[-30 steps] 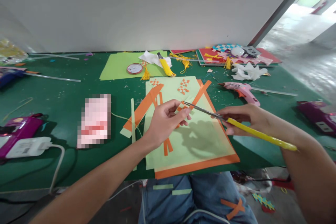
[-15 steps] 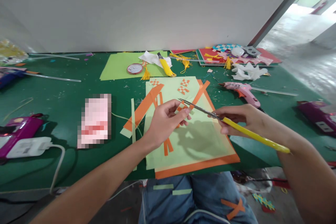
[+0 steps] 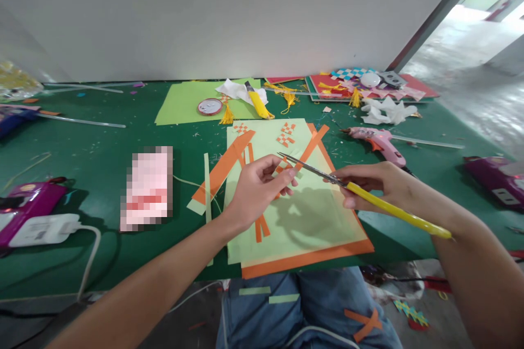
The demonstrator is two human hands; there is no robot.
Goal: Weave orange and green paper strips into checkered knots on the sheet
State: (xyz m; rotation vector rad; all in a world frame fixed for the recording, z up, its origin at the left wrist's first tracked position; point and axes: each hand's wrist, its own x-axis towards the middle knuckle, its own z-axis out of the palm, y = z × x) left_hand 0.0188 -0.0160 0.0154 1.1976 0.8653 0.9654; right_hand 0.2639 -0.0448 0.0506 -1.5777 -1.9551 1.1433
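Observation:
My left hand point(image 3: 266, 182) pinches a small woven orange-and-green paper piece point(image 3: 281, 168) above the pale green sheets point(image 3: 315, 218). My right hand point(image 3: 372, 182) is closed on yellow-handled tweezers or scissors point(image 3: 393, 210); which of the two is hard to tell. Their thin metal tips lie over the woven piece, close to my left fingertips. Orange strips point(image 3: 313, 147) and more checkered woven pieces point(image 3: 285, 139) rest on the green sheets, which have orange paper point(image 3: 307, 259) under them.
A pink glue gun point(image 3: 380, 144) lies at the right. Behind are a yellow cutter point(image 3: 258, 102), a round tin point(image 3: 210, 106) and tassels point(image 3: 290, 99). A purple device point(image 3: 36, 204) with a white plug point(image 3: 45, 230) sits at the left. Paper strips point(image 3: 254, 291) lie on my lap.

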